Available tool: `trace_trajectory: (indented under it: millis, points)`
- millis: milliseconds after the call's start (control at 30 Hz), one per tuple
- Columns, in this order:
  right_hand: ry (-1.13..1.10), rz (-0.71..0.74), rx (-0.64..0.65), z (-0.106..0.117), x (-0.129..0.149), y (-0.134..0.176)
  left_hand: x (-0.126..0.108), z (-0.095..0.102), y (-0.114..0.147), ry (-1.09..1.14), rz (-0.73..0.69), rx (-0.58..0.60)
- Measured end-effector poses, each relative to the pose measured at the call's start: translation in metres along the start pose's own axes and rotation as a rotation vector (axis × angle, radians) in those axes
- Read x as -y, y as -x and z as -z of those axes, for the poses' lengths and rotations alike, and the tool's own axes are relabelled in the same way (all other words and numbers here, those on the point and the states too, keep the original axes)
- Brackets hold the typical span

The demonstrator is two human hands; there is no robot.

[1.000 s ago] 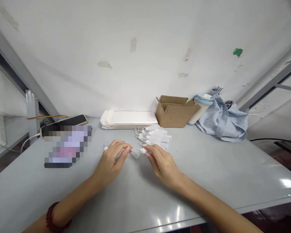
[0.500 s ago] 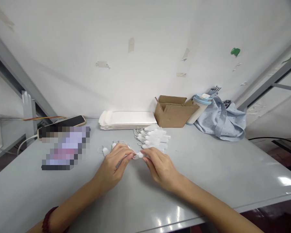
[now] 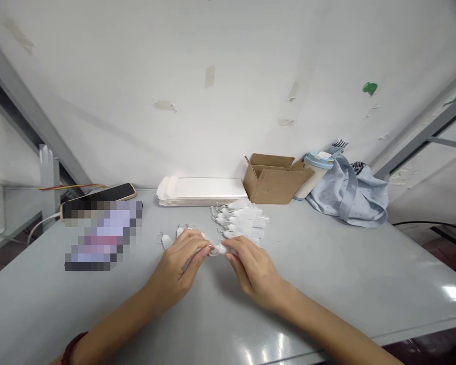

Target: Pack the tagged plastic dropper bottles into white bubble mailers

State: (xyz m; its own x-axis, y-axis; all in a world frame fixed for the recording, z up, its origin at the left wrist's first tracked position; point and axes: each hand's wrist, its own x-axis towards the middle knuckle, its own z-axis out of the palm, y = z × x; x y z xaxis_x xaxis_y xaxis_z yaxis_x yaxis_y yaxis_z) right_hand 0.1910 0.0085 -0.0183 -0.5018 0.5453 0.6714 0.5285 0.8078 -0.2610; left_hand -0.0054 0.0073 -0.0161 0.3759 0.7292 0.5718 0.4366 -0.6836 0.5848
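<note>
Over the middle of the table, my left hand [image 3: 178, 266] pinches the thin looped cord of a small white piece [image 3: 221, 249] between thumb and fingertips. My right hand [image 3: 256, 268] grips the white body of that same piece, closed on it, so most of the body is hidden. What kind of thing it is, I cannot make out. Just behind my right hand lies a pile of similar white pieces [image 3: 247, 221] with clear ends and cord loops. A few more loose white pieces [image 3: 166, 241] rest behind my left hand, partly covered by it.
Against the wall lies a stack of flat white cartons [image 3: 203, 188]. Beside it stand an open cardboard box [image 3: 275, 185], a blue-lidded cup [image 3: 313, 175] and a light blue cloth bag [image 3: 349, 195]. At left are a phone [image 3: 117, 193] with a cable and a blurred-out flat object [image 3: 106, 235].
The whole view has shifted slightly, with everything sitting a little lower in the picture. Both hands keep their pinch on the white piece; its loop shows a bit more between the fingertips.
</note>
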Motion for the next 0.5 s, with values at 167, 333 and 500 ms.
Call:
trace_trajectory:
  millis: [167,333,500]
  points:
    - [0.004,-0.004,0.028,0.000,0.000,0.000,-0.001,0.000,0.000,-0.009,0.001,0.004]
    - [-0.009,-0.024,0.090,0.004,0.001,-0.002,0.000,0.000,0.000,-0.016,-0.029,0.017]
    - [0.033,0.004,0.240,0.010,-0.003,-0.004,0.006,0.002,0.003,-0.175,-0.125,0.164]
